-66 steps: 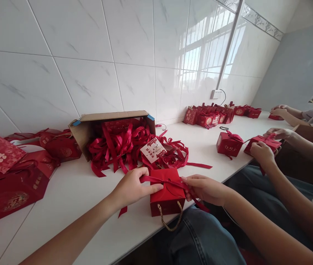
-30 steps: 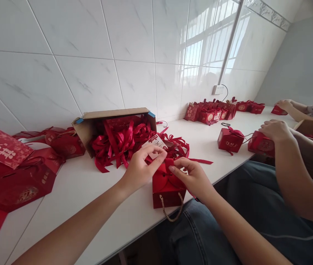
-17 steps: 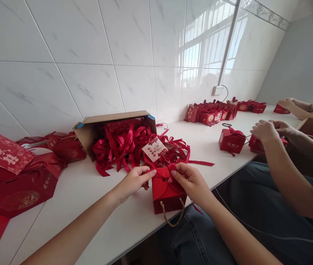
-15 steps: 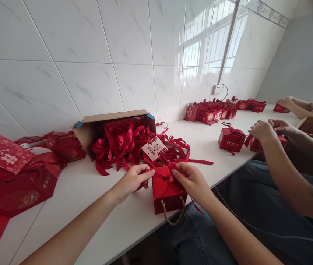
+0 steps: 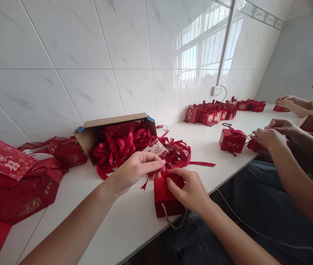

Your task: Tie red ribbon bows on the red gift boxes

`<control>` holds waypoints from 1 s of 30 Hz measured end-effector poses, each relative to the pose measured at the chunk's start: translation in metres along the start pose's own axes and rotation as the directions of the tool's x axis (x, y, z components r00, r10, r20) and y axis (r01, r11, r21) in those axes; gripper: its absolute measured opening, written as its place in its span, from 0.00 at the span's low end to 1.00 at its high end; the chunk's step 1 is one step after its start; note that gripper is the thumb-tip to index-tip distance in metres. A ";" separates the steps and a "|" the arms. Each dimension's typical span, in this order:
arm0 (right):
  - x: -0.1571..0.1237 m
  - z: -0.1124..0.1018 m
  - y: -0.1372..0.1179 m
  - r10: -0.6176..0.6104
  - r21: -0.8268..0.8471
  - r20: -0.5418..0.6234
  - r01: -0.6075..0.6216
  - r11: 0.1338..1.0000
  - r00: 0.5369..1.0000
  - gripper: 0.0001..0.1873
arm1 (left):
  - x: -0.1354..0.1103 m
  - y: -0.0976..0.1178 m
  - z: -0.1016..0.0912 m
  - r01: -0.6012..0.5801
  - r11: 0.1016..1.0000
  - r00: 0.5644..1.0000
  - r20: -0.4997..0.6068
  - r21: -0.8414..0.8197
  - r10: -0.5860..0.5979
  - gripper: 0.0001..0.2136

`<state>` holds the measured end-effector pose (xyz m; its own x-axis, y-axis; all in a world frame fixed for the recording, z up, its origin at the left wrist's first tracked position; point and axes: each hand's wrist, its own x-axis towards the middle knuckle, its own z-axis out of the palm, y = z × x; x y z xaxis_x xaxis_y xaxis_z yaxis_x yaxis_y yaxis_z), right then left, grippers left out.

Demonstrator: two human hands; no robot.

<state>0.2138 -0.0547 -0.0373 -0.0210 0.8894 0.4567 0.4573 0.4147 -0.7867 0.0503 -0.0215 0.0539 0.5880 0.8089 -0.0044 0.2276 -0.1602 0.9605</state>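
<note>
Ribbon (image 5: 144, 184), red satin: fingertip-pinched by left hand (image 5: 134, 169) and right hand (image 5: 191, 187), presumably for tension above rope-handled red cardboard box (image 5: 160, 193).

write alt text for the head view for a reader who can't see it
A person's left hand and right hand pinch a red ribbon over a red gift box with a rope handle on a white table. Behind it, loose ribbons spill from a cardboard box; on the right, other people's hands are on more red boxes.
</note>
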 end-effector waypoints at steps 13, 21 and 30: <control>0.000 0.002 0.009 0.045 0.217 0.036 -0.052 0.975 0.998 0.17 | 0.020 -0.043 -0.004 -0.142 0.962 0.980 -0.104 0.233 0.170 0.12; -0.003 0.004 0.005 0.107 0.189 -0.016 -0.103 0.977 0.994 0.14 | 0.003 -0.056 -0.007 -0.205 0.939 0.971 -0.061 0.275 0.230 0.07; -0.005 0.005 0.006 0.007 0.144 -0.013 -0.005 0.990 1.000 0.09 | 0.006 -0.057 0.003 -0.147 0.901 0.970 -0.120 0.409 0.213 0.07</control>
<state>0.2120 -0.0560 -0.0465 -0.0065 0.8895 0.4568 0.3247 0.4339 -0.8404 0.0436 -0.0091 -0.0022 0.5256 0.8180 0.2337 0.4356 -0.4947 0.7520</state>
